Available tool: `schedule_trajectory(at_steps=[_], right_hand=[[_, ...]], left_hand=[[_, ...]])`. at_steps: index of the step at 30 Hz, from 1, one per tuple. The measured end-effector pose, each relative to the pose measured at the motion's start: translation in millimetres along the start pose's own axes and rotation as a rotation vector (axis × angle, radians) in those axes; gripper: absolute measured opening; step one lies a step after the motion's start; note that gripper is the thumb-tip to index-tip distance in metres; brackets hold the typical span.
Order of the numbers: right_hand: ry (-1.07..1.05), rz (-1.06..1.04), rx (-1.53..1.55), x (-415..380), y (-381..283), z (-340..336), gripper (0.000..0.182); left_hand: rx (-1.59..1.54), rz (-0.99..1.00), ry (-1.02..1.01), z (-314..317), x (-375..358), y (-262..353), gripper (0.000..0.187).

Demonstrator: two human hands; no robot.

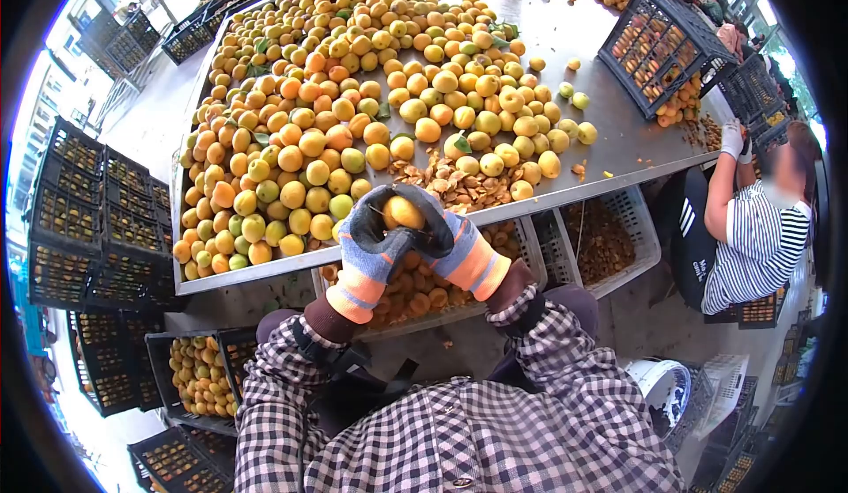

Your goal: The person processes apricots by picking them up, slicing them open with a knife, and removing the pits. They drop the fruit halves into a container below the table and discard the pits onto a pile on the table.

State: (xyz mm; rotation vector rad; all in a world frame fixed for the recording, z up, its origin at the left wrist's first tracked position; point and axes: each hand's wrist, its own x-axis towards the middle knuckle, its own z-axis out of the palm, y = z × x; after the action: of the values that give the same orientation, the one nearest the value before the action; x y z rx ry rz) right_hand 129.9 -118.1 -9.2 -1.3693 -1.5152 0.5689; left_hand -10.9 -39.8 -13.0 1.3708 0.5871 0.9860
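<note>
A whole yellow apricot (404, 214) sits between my two gloved hands, just over the front edge of the metal table (539, 194). My left hand (366, 241) curls round its left side. From the right, my right hand (452, 244) closes on the same fruit, its dark-palmed fingers bent inward. Whether the apricot is split on its underside is hidden. A heap of brown apricot pits (455, 182) lies right behind my hands. The large pile of apricots (300, 131) spreads beyond and to the left. Under my wrists stands a crate (530, 250) holding apricot halves (415, 292).
Another pale crate (649, 228) holds brown pits under the table. A black crate (636, 60) lies tipped on the table at right, spilling apricots. A co-worker (760, 219) with white gloves sits there. Stacked black crates (97, 219) stand at left; a white bucket (658, 387) is lower right.
</note>
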Motion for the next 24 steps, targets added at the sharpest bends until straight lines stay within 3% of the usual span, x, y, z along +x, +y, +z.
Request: schedule_trajectory(at_steps=[10, 18, 24], right_hand=[[-0.01, -0.074, -0.19, -9, 13, 5, 0.061], [-0.007, -0.04, -0.133, -10, 5, 3, 0.069], [0.028, -0.087, -0.155, -9, 10, 6, 0.07]], left_hand=[[0.059, 0.058, -0.034, -4, -2, 2, 0.054], [0.204, 0.098, -0.07, -7, -2, 5, 0.054], [0.087, 0.068, -0.08, -6, 2, 10, 0.051]])
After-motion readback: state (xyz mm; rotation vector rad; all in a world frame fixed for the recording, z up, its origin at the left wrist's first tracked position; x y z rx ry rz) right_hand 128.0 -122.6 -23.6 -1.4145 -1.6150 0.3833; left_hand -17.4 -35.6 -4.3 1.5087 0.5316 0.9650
